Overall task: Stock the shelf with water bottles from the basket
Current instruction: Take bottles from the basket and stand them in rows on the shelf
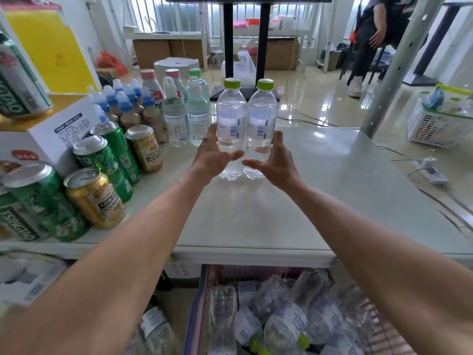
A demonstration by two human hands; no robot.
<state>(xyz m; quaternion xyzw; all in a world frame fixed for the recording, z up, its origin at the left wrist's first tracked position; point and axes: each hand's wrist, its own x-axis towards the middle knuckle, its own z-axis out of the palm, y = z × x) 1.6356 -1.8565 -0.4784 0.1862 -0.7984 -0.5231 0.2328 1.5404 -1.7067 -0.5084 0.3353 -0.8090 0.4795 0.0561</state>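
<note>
Two bottles stand upright and touching on the shelf, toward its far edge, just right of the other drinks. The left hand and right hand flank the pair, fingers straight against the outer sides and thumbs across the front, not wrapped round. To finish well, settle both bases flat, nudge the pair in line with the neighbours, then draw the hands out sideways, clear of the caps. More bottles wait in the basket below the near edge.
</note>
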